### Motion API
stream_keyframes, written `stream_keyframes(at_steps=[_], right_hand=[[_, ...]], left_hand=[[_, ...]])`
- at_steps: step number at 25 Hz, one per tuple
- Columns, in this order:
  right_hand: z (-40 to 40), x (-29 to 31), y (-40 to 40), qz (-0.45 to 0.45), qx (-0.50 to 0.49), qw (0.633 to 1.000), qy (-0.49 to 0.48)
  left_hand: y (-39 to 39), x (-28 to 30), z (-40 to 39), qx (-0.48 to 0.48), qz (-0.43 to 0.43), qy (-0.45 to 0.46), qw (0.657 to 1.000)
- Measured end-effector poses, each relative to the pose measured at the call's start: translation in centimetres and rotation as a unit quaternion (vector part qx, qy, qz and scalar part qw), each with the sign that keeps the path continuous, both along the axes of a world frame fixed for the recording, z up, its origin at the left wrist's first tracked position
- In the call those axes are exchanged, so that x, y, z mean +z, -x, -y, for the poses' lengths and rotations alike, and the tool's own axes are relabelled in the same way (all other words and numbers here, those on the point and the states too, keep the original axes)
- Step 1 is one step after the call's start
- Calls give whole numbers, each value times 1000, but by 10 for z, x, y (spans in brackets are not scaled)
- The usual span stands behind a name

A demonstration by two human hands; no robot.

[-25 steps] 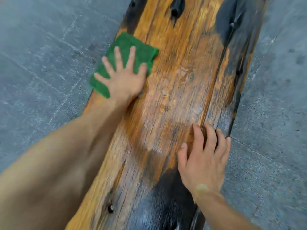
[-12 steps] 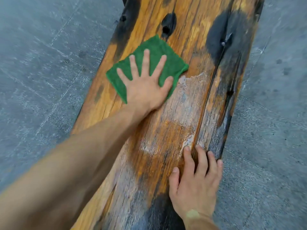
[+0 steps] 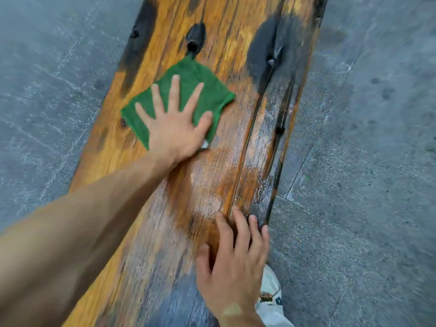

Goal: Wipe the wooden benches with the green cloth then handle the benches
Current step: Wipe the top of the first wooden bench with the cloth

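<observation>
A long wooden bench [image 3: 236,67] of orange, worn planks with dark burnt patches runs from the bottom of the view to the top. The green cloth [image 3: 212,90] lies flat on its upper middle. My left hand [image 3: 174,128] presses down on the cloth with fingers spread wide. My right hand [image 3: 233,265] rests flat on the bench's near right side, fingers apart, holding nothing. A damp, darker sheen covers the wood between the two hands.
Grey stone paving [image 3: 365,185] lies on both sides of the bench. A white shoe [image 3: 271,293] and a pale trouser leg show beside the bench's right edge, below my right hand. A long crack [image 3: 250,128] runs along the bench.
My left hand slid the green cloth from the bench's left edge toward the middle and right. My right hand stayed planted on the wood, and the view shifted so it sits lower.
</observation>
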State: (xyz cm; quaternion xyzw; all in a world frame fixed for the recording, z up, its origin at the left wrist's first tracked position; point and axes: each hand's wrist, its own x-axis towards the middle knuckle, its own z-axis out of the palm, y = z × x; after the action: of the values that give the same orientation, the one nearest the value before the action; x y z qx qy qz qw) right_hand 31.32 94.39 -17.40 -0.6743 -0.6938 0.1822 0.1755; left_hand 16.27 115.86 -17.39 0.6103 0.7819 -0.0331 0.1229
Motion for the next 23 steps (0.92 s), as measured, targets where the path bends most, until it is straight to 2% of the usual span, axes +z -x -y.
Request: stream_keyframes(at_steps=[2,4,5,7,9,11,13,15,16,17,18,20,21,23], right_hand=[[-6,6,-13,-115,-14,993,-11],[-19,15,-46,-266,-123,956,-6],[-30,18,-68,-309,-201,930,-4],[-51,16,-108,-319,-310,896,4],[-64,10,-132,-300,-347,888,30],[-73,7,-137,-286,-355,888,57],[-87,0,-136,-278,-349,892,75],[-102,-6,-127,-271,-315,908,61],[-111,-6,-124,-269,-295,916,49],[-122,-6,-123,-258,-275,926,34],[-129,-6,-122,-240,-257,936,27],[-145,5,-111,-199,-214,956,19],[-155,10,-105,-177,-194,964,30],[-165,17,-92,-135,-145,979,46]], left_hand=[[-79,1,-17,-127,1,-19,992],[-98,-3,47,-258,-10,-39,965],[-88,-3,104,-312,-13,-43,949],[-49,14,222,-376,-40,-9,926],[-36,30,286,-355,-21,27,934],[-58,20,239,-295,15,34,955],[-111,5,118,-198,21,-44,979],[-133,9,0,-129,62,27,989],[-133,11,-28,-122,38,36,991],[-135,2,-26,-129,4,8,992],[-132,-1,10,-146,-13,-20,989],[-115,2,145,-196,-8,-21,980],[-106,9,222,-198,-3,-13,980],[-88,26,341,-215,-45,49,974]])
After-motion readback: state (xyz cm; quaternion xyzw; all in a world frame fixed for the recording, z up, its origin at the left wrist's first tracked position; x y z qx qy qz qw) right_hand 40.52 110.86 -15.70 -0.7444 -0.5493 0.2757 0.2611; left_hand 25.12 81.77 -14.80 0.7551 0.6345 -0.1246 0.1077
